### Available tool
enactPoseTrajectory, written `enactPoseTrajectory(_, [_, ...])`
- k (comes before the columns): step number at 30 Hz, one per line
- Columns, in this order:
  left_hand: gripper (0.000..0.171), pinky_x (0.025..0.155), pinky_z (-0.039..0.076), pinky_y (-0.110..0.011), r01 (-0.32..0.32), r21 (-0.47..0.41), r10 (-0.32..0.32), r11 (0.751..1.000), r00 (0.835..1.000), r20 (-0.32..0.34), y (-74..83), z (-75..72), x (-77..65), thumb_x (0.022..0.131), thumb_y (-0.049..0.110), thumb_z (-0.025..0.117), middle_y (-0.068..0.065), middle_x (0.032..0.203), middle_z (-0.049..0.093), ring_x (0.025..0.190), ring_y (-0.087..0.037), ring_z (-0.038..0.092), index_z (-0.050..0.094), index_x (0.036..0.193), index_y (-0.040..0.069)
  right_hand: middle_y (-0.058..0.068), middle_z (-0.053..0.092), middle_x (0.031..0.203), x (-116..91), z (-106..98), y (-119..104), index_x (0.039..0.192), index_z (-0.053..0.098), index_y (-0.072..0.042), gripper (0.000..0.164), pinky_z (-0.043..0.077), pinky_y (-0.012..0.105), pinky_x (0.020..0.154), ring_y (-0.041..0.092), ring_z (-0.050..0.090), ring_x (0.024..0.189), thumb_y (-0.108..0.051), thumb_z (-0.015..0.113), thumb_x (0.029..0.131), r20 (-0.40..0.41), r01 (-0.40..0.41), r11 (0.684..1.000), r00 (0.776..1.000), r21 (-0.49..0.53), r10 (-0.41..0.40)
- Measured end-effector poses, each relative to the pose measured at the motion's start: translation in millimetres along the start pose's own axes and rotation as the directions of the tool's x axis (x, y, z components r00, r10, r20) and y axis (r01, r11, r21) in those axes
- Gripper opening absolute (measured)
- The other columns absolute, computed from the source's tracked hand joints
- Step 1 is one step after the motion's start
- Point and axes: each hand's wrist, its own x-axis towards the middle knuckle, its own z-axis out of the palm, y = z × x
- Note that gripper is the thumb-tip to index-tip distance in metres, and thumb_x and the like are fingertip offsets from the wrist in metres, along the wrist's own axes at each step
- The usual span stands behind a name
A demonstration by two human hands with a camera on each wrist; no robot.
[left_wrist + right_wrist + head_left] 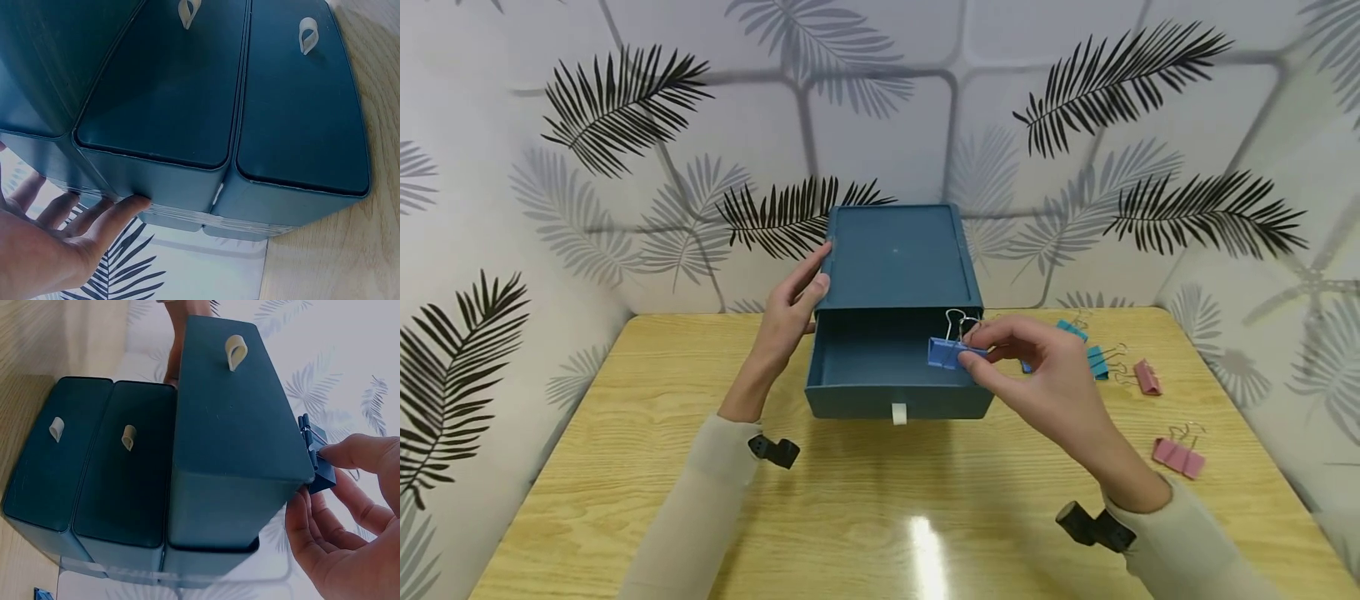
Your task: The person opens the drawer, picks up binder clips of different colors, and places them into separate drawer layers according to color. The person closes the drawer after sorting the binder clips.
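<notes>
A dark blue drawer cabinet (898, 258) stands on the table with its top drawer (880, 402) pulled out, a white loop tab on the front. My left hand (790, 308) lies along the cabinet's left side; in the left wrist view its fairly straight fingers (119, 215) touch the side wall. Over the right part of the drawer, my right hand (1052, 375) pinches a blue binder clip (943, 352) between thumb and fingers, its wire handles pointing up. The right wrist view shows the clip (322, 475) close by the drawer's edge, with two closed drawers (125, 481) below.
Right of the cabinet lie teal binder clips (1099, 363) and pink binder clips (1178, 456). Another blue clip (1026, 366) is mostly hidden behind my right hand. A leaf-patterned wall (880, 142) rises behind the wooden table (842, 517).
</notes>
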Motion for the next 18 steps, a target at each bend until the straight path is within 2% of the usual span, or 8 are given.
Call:
enactPoseTrajectory(2, [0.049,0.062,0.05,-0.034,0.004,0.002,-0.004,1.0,1.0,-0.002,0.9,-0.5,-0.3,0.108,0.036,0.05,0.011,0.161,0.038,0.141,-0.021,0.045,0.044,0.157,0.036,0.002,0.073,0.102,4.8,4.2,-1.3,0.093,0.074,-0.008,0.013,0.058,0.024,0.079,0.013,0.07,0.091,0.003,0.079,0.087,0.024,-0.004,1.0,1.0,-0.014,0.004])
enactPoseTrajectory(4, [0.049,0.061,0.048,-0.032,0.006,-0.001,-0.006,1.0,1.0,-0.002,0.9,-0.6,-0.3,0.108,0.036,0.05,0.011,0.161,0.038,0.139,-0.021,0.046,0.044,0.157,0.036,0.002,0.073,0.102,9.1,8.5,-2.7,0.093,0.074,-0.008,0.011,0.058,0.024,0.079,0.013,0.07,0.088,0.001,0.079,0.088,0.05,-0.009,1.0,0.999,-0.024,0.01])
enactPoseTrajectory(9, [0.05,0.05,0.034,-0.028,0.007,-0.012,-0.007,1.0,1.0,-0.002,-0.2,0.2,0.8,0.108,0.036,0.05,0.012,0.161,0.039,0.128,-0.02,0.05,0.044,0.157,0.034,-0.002,0.073,0.099,20.8,18.8,-9.3,0.095,0.074,-0.012,0.01,0.059,0.029,0.077,0.011,0.071,0.082,-0.006,0.08,0.089,0.114,-0.027,0.999,0.993,-0.039,0.031])
enactPoseTrajectory(12, [0.05,0.053,0.039,-0.028,0.013,-0.004,-0.013,1.0,1.0,-0.008,0.5,0.7,1.1,0.108,0.037,0.051,0.012,0.161,0.038,0.131,-0.02,0.049,0.044,0.157,0.034,-0.003,0.072,0.097,27.9,26.8,-13.0,0.096,0.074,-0.012,0.01,0.06,0.031,0.077,0.01,0.07,0.081,-0.007,0.08,0.09,0.157,-0.038,0.998,0.987,-0.054,0.046])
enactPoseTrajectory(15, [0.051,0.064,0.05,-0.036,0.03,0.008,-0.03,1.0,0.999,-0.017,1.2,1.1,1.1,0.107,0.039,0.051,0.012,0.162,0.037,0.139,-0.022,0.046,0.044,0.157,0.036,-0.002,0.072,0.095,33.8,35.6,-14.3,0.095,0.074,-0.011,0.009,0.06,0.031,0.077,0.01,0.07,0.081,-0.009,0.081,0.089,0.194,-0.046,0.996,0.979,-0.075,0.06])
enactPoseTrajectory(18, [0.051,0.077,0.056,-0.051,0.049,0.003,-0.049,0.999,0.999,-0.021,0.6,2.1,1.1,0.107,0.04,0.051,0.012,0.162,0.037,0.142,-0.024,0.044,0.044,0.157,0.038,-0.002,0.072,0.092,38.7,42.4,-14.1,0.093,0.075,-0.011,0.008,0.059,0.031,0.076,0.01,0.07,0.08,-0.01,0.081,0.089,0.212,-0.044,0.994,0.975,-0.1,0.064])
